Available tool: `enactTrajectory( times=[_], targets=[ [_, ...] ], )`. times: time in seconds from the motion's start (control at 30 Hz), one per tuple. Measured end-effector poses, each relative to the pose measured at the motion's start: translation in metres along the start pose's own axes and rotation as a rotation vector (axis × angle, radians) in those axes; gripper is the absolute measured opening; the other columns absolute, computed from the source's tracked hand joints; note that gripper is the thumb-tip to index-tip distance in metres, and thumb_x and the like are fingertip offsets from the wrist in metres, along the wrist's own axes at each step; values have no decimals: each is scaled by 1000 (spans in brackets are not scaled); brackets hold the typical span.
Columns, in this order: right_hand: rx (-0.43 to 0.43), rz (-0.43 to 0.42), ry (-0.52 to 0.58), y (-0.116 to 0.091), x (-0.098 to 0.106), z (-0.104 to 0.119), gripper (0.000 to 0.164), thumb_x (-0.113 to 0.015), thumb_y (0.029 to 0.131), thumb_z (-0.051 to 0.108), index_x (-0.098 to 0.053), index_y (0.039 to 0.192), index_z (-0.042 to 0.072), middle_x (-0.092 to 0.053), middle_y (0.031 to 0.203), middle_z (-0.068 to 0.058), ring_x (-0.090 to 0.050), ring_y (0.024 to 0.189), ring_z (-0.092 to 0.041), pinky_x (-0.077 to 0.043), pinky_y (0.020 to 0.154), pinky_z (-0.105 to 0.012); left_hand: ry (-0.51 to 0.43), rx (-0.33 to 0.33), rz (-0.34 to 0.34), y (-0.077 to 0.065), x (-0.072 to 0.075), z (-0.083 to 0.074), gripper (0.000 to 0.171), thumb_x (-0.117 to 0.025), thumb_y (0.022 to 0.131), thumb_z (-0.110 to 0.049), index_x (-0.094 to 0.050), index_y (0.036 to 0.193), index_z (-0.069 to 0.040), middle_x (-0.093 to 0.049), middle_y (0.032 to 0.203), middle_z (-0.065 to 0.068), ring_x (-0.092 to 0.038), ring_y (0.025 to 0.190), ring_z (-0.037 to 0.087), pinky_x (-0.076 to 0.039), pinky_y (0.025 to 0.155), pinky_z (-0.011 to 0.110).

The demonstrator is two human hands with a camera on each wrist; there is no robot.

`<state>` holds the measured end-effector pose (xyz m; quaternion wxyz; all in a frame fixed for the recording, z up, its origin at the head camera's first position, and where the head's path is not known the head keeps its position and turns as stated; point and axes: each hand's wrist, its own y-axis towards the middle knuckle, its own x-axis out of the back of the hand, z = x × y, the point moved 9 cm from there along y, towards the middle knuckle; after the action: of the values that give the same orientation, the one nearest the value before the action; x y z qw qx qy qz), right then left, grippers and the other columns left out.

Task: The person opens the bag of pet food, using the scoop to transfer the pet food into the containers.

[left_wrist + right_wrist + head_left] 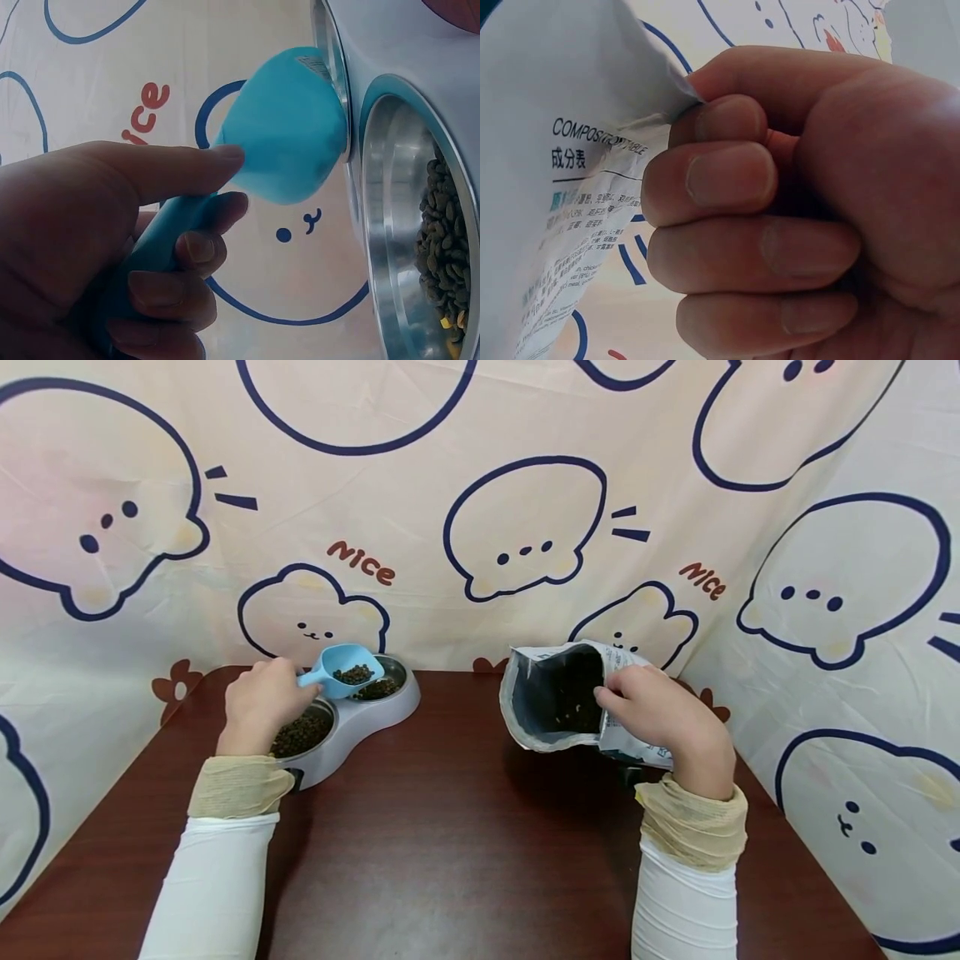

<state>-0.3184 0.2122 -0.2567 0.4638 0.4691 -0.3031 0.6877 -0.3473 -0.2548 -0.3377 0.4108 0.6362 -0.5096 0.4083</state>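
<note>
My left hand (pixel 262 702) grips the handle of a light blue scoop (pixel 289 127), fingers curled round it and thumb along its neck. Brown kibble (pixel 354 674) lies in the scoop, which is tilted over the farther steel bowl (pixel 395 670) of a grey-white double feeder (pixel 348 739). The nearer steel bowl (pixel 382 247) also holds kibble. On the right, my right hand (pixel 660 710) pinches the edge of an open white food bag (pixel 577 75) between thumb and curled fingers. The bag's mouth faces left, showing its dark inside with kibble deep within.
A dark reddish-brown table (pixel 450 843) lies under everything. Behind and at both sides hangs a pale curtain (pixel 420 527) with cartoon bears, close beyond the feeder and the bag. A small dark object (pixel 632 775) shows below the bag, near my right wrist.
</note>
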Motion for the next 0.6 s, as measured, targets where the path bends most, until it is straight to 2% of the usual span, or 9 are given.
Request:
enactTrajectory(
  times=[0.3,0.43,0.6],
  targets=[
    [6,-9,4,0,-7,1,40,-55,111,19,-67,74,10,-42,61,1,-48,62,-19,-44,61,-32,40,-22,56,-1,-6,0,33,-61,104,-30,-65,103,2,-61,79,17,-58,70,32,-46,56,40],
    [4,-19,-1,0,-5,0,41,-55,110,18,-65,72,10,-42,60,1,-47,61,-19,-43,61,-32,82,-54,72,1,-2,-8,34,-63,104,-29,-66,104,4,-62,78,16,-60,70,32,-47,56,40],
    [9,-27,-12,0,0,-1,41,-54,110,18,-65,72,10,-41,60,1,-47,61,-19,-43,61,-32,154,-94,72,6,4,-18,30,-64,104,-26,-62,91,1,-56,74,13,-58,69,32,-45,57,41]
  ],
)
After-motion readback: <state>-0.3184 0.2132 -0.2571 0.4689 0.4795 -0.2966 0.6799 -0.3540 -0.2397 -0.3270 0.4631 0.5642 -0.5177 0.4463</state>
